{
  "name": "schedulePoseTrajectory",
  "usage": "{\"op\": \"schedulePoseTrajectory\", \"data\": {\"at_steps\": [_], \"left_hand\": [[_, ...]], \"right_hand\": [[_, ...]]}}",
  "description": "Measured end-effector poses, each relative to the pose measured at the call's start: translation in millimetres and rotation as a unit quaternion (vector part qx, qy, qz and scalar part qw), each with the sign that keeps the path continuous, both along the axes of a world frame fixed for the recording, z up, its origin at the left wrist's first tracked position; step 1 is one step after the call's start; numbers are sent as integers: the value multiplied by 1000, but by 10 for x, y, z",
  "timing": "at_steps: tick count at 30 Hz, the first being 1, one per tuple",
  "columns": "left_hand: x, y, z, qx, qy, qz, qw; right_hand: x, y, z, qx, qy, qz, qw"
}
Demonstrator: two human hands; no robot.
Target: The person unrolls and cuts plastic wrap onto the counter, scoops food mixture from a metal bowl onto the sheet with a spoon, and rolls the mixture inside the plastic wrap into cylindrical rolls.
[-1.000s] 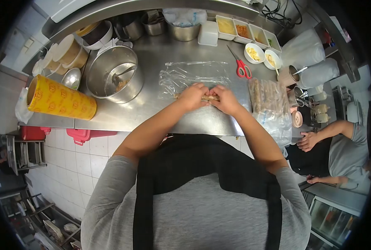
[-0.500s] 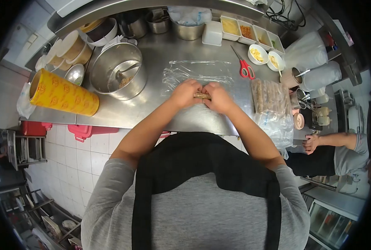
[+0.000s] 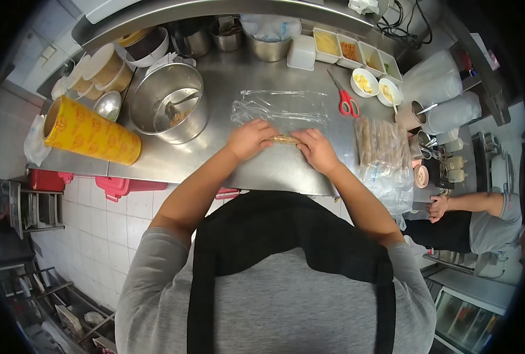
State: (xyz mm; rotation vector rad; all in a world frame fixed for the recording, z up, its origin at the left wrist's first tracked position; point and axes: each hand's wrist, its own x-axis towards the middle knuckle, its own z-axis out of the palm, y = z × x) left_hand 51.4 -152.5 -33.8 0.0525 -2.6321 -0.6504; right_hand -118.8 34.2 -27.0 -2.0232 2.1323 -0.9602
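Note:
A short brown roll of filling [image 3: 285, 140] lies at the near edge of a clear sheet of plastic film [image 3: 280, 106], which is spread wrinkled on the steel counter. My left hand [image 3: 249, 140] pinches the roll's left end, its fingers bent. At the right end, my right hand [image 3: 318, 150] grips with fingers curled over it. Between the two hands the middle of the roll shows. How far the film goes round it cannot be made out. Several similar wrapped rolls [image 3: 383, 141] lie side by side in plastic to the right.
Red-handled scissors [image 3: 349, 105] lie beyond my right hand, near two white bowls [image 3: 364, 82] of yellow food. A large steel pot [image 3: 168, 103] with a spoon and a yellow patterned cylinder [image 3: 91, 131] stand left. At far right is a co-worker's hand [image 3: 437, 207].
My hands have moved apart, from close together to the roll's two ends, and slightly towards me. More of the roll is visible between them.

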Motion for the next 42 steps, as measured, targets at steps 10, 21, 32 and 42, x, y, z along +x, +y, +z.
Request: {"op": "schedulePoseTrajectory", "data": {"at_steps": [10,21,32,42], "left_hand": [[-50,24,31,-23,16,97,995],[-244,-171,-8,-99,11,102,990],[-520,-358,-2,-97,37,163,981],[-682,-522,-27,-54,59,220,972]], "right_hand": [[-1,-268,-100,-66,94,-55,992],[-120,-468,-76,-83,68,-54,993],[-373,-594,-33,-91,71,-77,990],[-641,-737,-99,-81,111,-120,983]]}}
